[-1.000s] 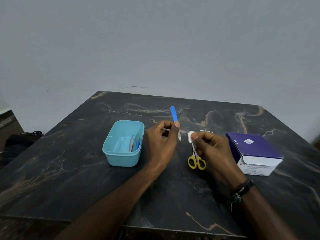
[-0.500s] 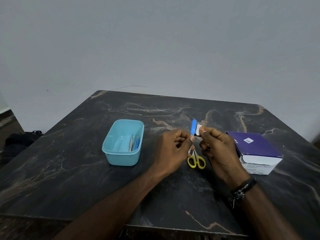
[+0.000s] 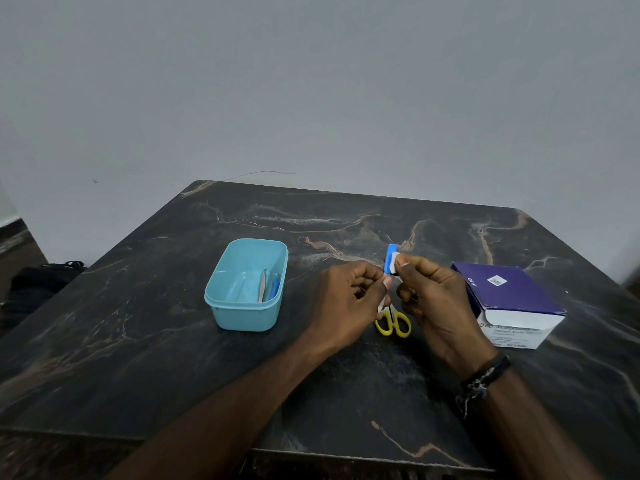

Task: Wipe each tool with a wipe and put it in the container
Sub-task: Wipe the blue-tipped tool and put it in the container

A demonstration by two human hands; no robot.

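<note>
Dark marble-patterned table (image 3: 138, 358) with pale and rust-coloured veins is filling the lower half of the view, with a plain grey wall rising behind it. Both hands are hovering above the middle of the table, close together. The left hand (image 3: 349, 299) is curling its fingers and pinching the lower end of a slim blue-handled tool (image 3: 390, 258), which is standing nearly upright with its pale lower part poking out beneath the fingertips. The right hand (image 3: 436, 299), wearing a dark beaded bracelet (image 3: 485, 375) at the wrist, is pressing a small white wipe (image 3: 394, 266) against the blue part of the tool between thumb and forefinger. Just below and between the two hands, yellow-handled scissors (image 3: 393, 322) are lying flat on the table, their blades mostly hidden by the hands. Well to the left of the left hand, a light blue plastic container (image 3: 221, 296) is sitting with a few slender tools leaning against its right inner wall. Just right of the right hand, a purple and white box (image 3: 512, 299) is resting on the table.
</note>
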